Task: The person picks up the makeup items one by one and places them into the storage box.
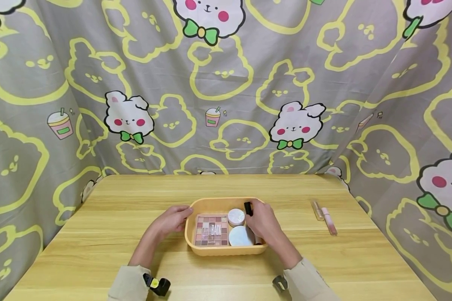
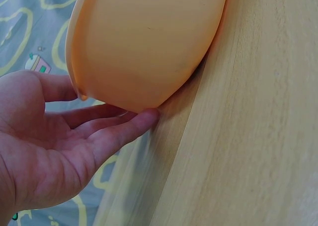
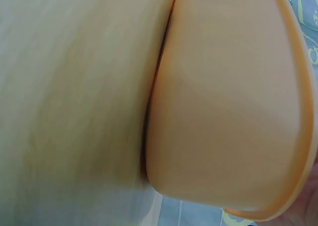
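An orange plastic basket (image 1: pixel 231 251) sits on the wooden table in front of me. My left hand (image 1: pixel 175 219) grips its left end, thumb at the rim and fingers against the outer wall (image 2: pixel 149 47), as the left wrist view shows. Over the basket's right end, my right hand (image 1: pixel 263 220) holds a slim tube with a black cap (image 1: pixel 248 208); the hand hides most of it. To the left in the basket lies an eyeshadow palette (image 1: pixel 211 230). Between palette and tube are a small round white case (image 1: pixel 236 217) and a larger round white case (image 1: pixel 242 236).
Two lip gloss tubes lie side by side at the table's right: a clear one (image 1: pixel 317 210) and a pink one (image 1: pixel 329 221). Behind and beside the wooden table (image 1: pixel 98 234) hangs a grey patterned curtain (image 1: pixel 226 104).
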`<state>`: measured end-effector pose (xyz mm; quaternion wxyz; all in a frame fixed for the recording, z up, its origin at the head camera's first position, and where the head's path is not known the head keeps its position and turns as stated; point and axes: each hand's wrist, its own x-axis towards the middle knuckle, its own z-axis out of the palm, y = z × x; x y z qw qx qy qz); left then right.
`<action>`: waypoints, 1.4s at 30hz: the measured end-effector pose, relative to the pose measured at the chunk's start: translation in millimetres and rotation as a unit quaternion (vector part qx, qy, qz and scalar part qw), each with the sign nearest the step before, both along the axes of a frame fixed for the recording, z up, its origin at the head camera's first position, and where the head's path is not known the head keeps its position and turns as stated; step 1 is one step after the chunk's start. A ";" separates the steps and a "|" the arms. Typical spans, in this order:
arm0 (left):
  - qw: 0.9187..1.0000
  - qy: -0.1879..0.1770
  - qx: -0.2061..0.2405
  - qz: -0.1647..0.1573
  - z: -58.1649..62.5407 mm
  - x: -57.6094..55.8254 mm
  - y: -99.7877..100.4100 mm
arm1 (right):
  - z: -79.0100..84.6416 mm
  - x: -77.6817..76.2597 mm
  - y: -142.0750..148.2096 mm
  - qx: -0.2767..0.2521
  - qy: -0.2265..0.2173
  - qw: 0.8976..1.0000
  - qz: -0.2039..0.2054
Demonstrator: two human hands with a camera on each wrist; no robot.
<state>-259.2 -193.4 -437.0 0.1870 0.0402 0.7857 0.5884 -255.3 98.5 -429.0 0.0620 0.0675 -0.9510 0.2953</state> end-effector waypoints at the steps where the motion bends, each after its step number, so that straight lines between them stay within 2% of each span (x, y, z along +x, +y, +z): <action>1: 1.000 0.000 0.001 -0.001 -0.1 -0.2 -0.1 | -0.4 -0.1 -0.1 0.001 -0.001 1.000 0.001; 11: 1.000 0.003 0.003 0.013 -0.9 -1.8 -1.3 | -0.8 -0.5 0.0 0.013 0.010 1.000 0.004; 22: 1.000 0.003 -0.004 0.014 -1.3 -1.7 -1.0 | -2.3 0.8 -0.1 0.021 0.026 0.999 0.011; 27: 1.000 0.004 -0.007 0.014 -1.1 -1.3 -1.2 | 0.9 1.2 1.2 0.030 0.016 0.999 0.022; 33: 1.000 0.003 -0.007 0.015 -1.6 -1.9 0.2 | 7.5 3.5 6.4 0.015 0.003 0.999 0.041; 42: 1.000 0.002 -0.012 0.022 -2.1 -1.9 1.1 | 10.6 6.0 9.3 0.036 -0.003 0.997 0.063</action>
